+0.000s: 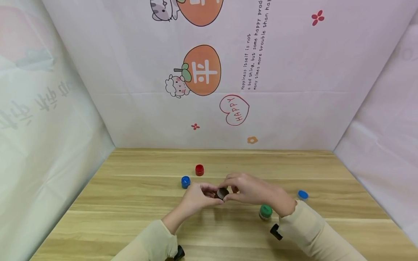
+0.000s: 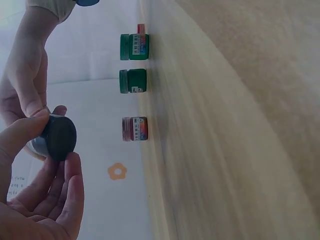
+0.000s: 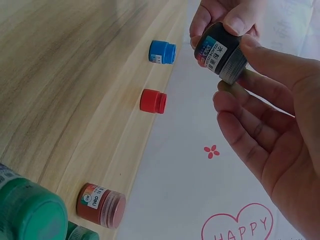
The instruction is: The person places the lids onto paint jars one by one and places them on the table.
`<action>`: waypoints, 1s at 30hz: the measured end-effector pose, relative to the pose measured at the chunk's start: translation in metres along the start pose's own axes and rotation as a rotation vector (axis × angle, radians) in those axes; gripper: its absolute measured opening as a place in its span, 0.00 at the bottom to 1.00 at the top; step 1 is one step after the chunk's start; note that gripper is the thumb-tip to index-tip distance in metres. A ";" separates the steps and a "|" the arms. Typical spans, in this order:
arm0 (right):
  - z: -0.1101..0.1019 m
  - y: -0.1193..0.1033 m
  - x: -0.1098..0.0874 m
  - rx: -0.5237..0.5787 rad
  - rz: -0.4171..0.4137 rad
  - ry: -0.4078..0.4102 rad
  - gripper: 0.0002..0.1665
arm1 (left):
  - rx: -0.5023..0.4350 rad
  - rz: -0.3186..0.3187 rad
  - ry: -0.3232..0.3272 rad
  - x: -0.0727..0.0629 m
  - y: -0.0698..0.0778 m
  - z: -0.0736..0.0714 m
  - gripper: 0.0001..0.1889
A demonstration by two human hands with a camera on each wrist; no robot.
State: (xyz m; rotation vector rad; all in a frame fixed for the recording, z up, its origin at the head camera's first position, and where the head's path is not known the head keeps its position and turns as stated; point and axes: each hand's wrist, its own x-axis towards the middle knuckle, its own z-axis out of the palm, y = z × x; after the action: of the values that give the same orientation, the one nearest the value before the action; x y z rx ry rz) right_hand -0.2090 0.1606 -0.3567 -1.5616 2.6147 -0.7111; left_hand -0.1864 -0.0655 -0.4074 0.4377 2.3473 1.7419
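Note:
A dark paint jar (image 3: 215, 52) with a printed label and a greyish lid (image 3: 233, 67) is tilted between both hands above the table. My left hand (image 1: 196, 195) grips the jar's body, its thumb and fingers curled around the sides. My right hand (image 1: 253, 188) pinches the lid between thumb and fingers; its other fingers are loosely bent. The left wrist view shows the jar's round dark base (image 2: 62, 138), with the left hand (image 2: 42, 215) below and the right hand (image 2: 25, 80) above.
Behind the left hand stand a blue jar (image 1: 185, 182) and a red jar (image 1: 199, 170), both apparently lidless. A green jar (image 1: 266, 211) stands by the right forearm, a blue-topped item (image 1: 302, 195) beyond it. A brownish-red jar (image 3: 97, 205) shows in the right wrist view. A printed white sheet (image 1: 277, 119) borders the table.

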 end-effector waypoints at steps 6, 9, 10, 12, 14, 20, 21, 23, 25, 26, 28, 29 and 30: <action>0.000 0.000 0.000 -0.005 0.004 -0.003 0.14 | 0.062 0.046 0.022 0.000 -0.001 0.002 0.16; 0.001 0.000 0.000 0.001 0.018 0.001 0.14 | 0.090 0.056 0.030 0.001 -0.002 0.003 0.16; 0.001 0.000 0.000 0.001 0.020 0.004 0.15 | 0.096 0.057 0.031 0.001 -0.002 0.003 0.16; 0.001 0.000 0.000 0.001 0.026 0.014 0.16 | 0.108 0.060 0.029 0.003 -0.001 0.002 0.17; 0.001 0.000 0.001 0.002 0.030 0.024 0.17 | 0.114 0.062 0.022 0.004 -0.002 0.002 0.18; -0.003 0.001 -0.001 -0.015 0.022 0.061 0.18 | 0.125 0.073 -0.012 0.009 -0.005 0.000 0.18; -0.003 0.002 -0.002 -0.026 0.015 0.071 0.18 | 0.124 0.078 -0.017 0.010 -0.006 -0.001 0.18; -0.005 0.003 -0.005 -0.048 0.004 0.092 0.18 | 0.122 0.073 -0.021 0.011 -0.008 -0.002 0.18; -0.007 0.006 -0.010 -0.071 -0.003 0.106 0.18 | 0.110 0.067 -0.028 0.012 -0.010 -0.002 0.18; -0.008 0.007 -0.014 -0.078 0.005 0.107 0.18 | 0.108 0.063 -0.032 0.012 -0.011 -0.002 0.19; -0.012 0.009 -0.021 -0.081 0.030 0.110 0.18 | 0.107 0.063 -0.037 0.012 -0.012 -0.003 0.20; -0.014 0.010 -0.025 -0.082 0.046 0.112 0.18 | 0.109 0.069 -0.040 0.012 -0.012 -0.003 0.20; -0.016 0.012 -0.029 -0.081 0.070 0.110 0.18 | 0.115 0.073 -0.042 0.012 -0.012 -0.003 0.20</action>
State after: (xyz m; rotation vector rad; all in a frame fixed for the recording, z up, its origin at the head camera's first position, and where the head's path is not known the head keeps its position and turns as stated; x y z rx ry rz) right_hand -0.2081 0.1958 -0.3529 -1.4823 2.7951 -0.7145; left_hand -0.2003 -0.0676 -0.4178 0.5794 2.4388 1.6168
